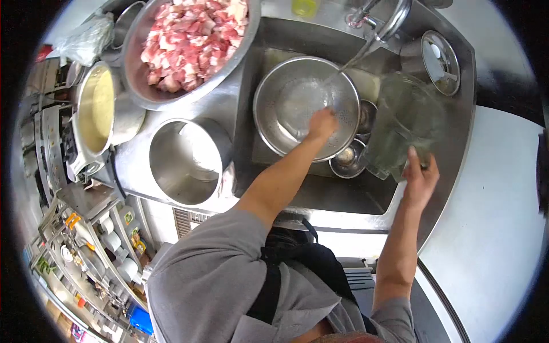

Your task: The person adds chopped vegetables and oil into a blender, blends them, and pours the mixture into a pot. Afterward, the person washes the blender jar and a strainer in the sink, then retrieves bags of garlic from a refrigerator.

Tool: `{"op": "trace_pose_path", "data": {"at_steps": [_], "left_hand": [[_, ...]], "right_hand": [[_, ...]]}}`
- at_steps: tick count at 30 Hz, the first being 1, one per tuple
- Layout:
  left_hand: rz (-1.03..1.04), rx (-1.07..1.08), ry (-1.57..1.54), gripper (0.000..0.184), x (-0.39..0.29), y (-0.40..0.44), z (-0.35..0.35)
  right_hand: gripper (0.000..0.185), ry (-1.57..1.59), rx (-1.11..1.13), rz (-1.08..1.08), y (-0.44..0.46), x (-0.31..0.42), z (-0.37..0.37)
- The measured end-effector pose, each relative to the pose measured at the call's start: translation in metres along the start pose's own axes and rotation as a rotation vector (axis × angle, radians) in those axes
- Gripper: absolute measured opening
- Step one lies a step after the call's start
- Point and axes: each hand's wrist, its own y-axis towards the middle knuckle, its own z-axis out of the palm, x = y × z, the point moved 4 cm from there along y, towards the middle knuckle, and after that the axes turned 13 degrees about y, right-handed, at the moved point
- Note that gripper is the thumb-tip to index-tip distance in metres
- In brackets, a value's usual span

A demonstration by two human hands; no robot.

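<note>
My left hand is inside a perforated steel bowl in the sink, below the tap's water stream. Its fingers look curled together, and whatever they grip, if anything, is hidden. Water and some suds lie in the bowl. On the right, my right hand pinches the near edge of a clear plastic container, which is tilted over the sink's right side. Two small metal bowls sit between the perforated bowl and the container, partly covered by them.
A curved tap stands behind the sink. To the left are a large basin of raw meat chunks, a steel pot and a pan of yellowish contents. A round steel container occupies the back right corner.
</note>
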Motion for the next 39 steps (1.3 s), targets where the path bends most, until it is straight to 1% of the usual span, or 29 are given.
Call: {"op": "trace_pose_path", "data": {"at_steps": [2,3,5,7,8,9,10,11,12,14,15,17,18,20,21,22,24,25,27,28,30,31,32,34,35,37,38,39], "left_hand": [[0.039,-0.13,-0.054,0.053,0.027,-0.046,0.001],[0.049,-0.205,-0.08,0.055,0.048,-0.058,0.008],[-0.014,-0.479,-0.038,0.063,0.083,-0.09,-0.009],[-0.221,-0.306,0.341,0.061,0.175,-0.066,0.06],[-0.221,-0.316,0.341,0.061,0.184,-0.067,0.045],[-0.468,-0.172,-0.152,0.057,0.2,-0.072,0.036],[-0.7,-0.008,-0.654,0.052,0.205,-0.083,0.035],[-0.776,-0.088,-1.245,0.042,0.191,-0.091,0.022],[-0.772,-0.089,-1.248,0.042,0.2,-0.084,0.025],[-0.67,0.117,-0.953,0.047,0.218,-0.053,0.04],[-0.662,0.126,-0.963,0.047,0.207,-0.053,0.034],[-0.53,0.005,-0.914,0.044,0.182,-0.068,0.002],[-0.528,-0.005,-0.916,0.044,0.175,-0.065,-0.007],[-0.47,-0.418,0.031,0.043,0.157,-0.066,-0.035],[-0.312,-0.556,0.18,0.055,0.161,-0.062,-0.03],[-0.309,-0.564,0.17,0.055,0.149,-0.073,-0.051],[-0.152,-0.413,0.022,0.066,0.109,-0.107,-0.109],[-0.146,-0.415,0.021,0.066,0.101,-0.109,-0.115],[-0.054,-0.567,0.238,0.064,0.075,-0.104,-0.128],[-0.044,-0.565,0.239,0.064,0.068,-0.102,-0.131],[0.073,-0.584,0.308,0.071,0.048,-0.095,-0.146],[0.145,-0.618,0.402,0.067,0.037,-0.098,-0.155],[0.154,-0.608,0.416,0.067,0.03,-0.097,-0.164],[0.37,-0.637,0.572,0.06,0.007,-0.106,-0.182],[0.374,-0.625,0.585,0.06,-0.001,-0.113,-0.189],[0.498,-0.648,0.713,0.057,-0.025,-0.132,-0.203],[0.506,-0.644,0.724,0.057,-0.032,-0.139,-0.206],[0.6,-0.687,0.762,0.057,-0.041,-0.147,-0.21]], "right_hand": [[0.042,-0.043,0.133,0.034,0.004,-0.006,0.028],[0.042,-0.028,0.142,0.029,0.008,-0.008,0.039],[0.041,-0.071,0.292,0.092,0.017,-0.015,0.068],[0.038,-0.004,0.332,0.079,0.02,-0.019,0.093],[0.035,0.061,0.361,0.066,0.023,-0.017,0.106],[0.035,0.063,0.362,0.062,0.026,-0.016,0.115],[0.027,0.111,0.38,0.042,0.027,-0.015,0.123],[0.022,0.159,0.399,0.021,0.025,-0.013,0.129],[0.022,0.159,0.399,0.016,0.023,-0.011,0.133],[0.023,0.261,0.396,-0.005,0.023,-0.001,0.139],[0.023,0.25,0.393,-0.013,0.024,0.006,0.138],[0.024,0.288,0.388,-0.026,0.019,0.022,0.136],[0.024,0.294,0.395,-0.032,0.018,0.031,0.138],[0.023,0.192,0.406,-0.041,0.013,0.047,0.13],[0.024,0.19,0.429,-0.067,0.01,0.052,0.125],[0.024,0.186,0.431,-0.08,0.01,0.057,0.117],[0.025,0.158,0.456,-0.063,0.005,0.062,0.101],[0.025,0.158,0.451,-0.068,-0.001,0.065,0.094],[0.028,0.15,0.401,-0.064,-0.011,0.071,0.075],[0.028,0.151,0.391,-0.066,-0.017,0.07,0.064],[0.026,0.078,0.329,-0.019,-0.023,0.063,0.044],[0.026,0.086,0.319,-0.016,-0.027,0.063,0.034],[0.026,0.085,0.312,-0.014,-0.031,0.061,0.023],[0.026,0.092,0.294,0.014,-0.045,0.052,0.0],[0.026,0.102,0.29,0.025,-0.05,0.052,-0.011],[0.025,0.123,0.277,0.041,-0.062,0.053,-0.026],[0.024,0.11,0.24,0.03,-0.068,0.056,-0.034],[0.024,0.098,0.201,0.016,-0.072,0.058,-0.04]]}}
